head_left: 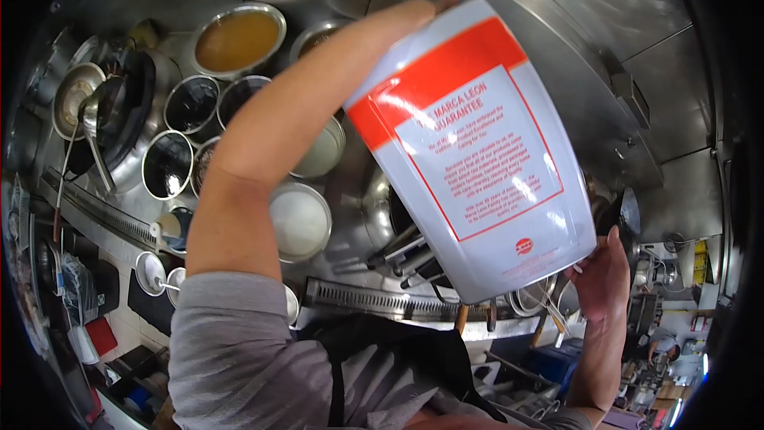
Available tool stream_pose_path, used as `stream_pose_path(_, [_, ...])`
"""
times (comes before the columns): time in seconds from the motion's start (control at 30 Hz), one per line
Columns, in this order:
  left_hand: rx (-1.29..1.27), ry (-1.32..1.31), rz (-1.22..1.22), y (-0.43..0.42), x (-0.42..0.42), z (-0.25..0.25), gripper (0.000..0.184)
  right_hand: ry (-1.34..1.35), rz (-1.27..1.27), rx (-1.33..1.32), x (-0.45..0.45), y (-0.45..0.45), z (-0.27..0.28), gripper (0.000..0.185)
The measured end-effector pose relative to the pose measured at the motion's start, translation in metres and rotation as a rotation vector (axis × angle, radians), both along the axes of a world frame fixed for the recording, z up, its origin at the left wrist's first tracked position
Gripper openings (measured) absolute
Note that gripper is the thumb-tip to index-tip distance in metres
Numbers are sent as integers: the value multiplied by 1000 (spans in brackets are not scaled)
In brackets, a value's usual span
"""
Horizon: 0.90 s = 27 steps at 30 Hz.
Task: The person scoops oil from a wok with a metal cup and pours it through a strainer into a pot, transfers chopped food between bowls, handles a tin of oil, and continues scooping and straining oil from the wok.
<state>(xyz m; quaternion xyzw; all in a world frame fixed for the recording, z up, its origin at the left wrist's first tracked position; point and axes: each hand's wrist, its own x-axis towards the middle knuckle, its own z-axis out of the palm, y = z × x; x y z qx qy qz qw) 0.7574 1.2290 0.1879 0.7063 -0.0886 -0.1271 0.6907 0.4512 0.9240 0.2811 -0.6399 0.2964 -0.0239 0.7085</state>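
A large white oil tin (485, 151) with a red band and "Marca Leon Guarantee" lettering is held up, tilted, over the cooking range. My left arm reaches across its upper end. There my left hand (434, 6) grips the far edge, with most of its fingers hidden behind the tin. At the lower right corner, my right hand (602, 280) is closed on the base, thumb up along the side. Behind the tin, part of a round metal wok (380, 205) shows. The tin's opening is out of sight.
Left of the tin stand a basin of amber liquid (240, 40), a pot of white powder or liquid (300, 223) and several dark-filled pots (192, 103). A ladle (97, 139) rests by a wok at far left. A slotted drain (374, 295) runs along the front. Another person (662, 345) is far right.
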Motion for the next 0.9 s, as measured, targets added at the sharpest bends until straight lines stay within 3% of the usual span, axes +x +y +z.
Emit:
stream_pose_path(0.13, [111,-94,29,7,1,7,73,-48,94,40,-1,-16,-3,43])
stream_pose_path(0.5, [284,-243,62,11,4,18,81,-79,291,9,1,-27,2,39])
stream_pose_path(0.6, [325,-276,71,9,6,15,83,1,103,-29,4,-27,0,36])
stream_pose_path(0.73, [318,-239,76,-9,12,10,90,-22,185,-40,10,-21,-3,37])
stream_pose_path(0.8, [301,-242,38,-4,2,13,87,5,37,-140,11,-9,-4,43])
stream_pose_path(0.9, [250,-210,84,-10,14,-2,89,-5,169,-94,17,-42,-8,38])
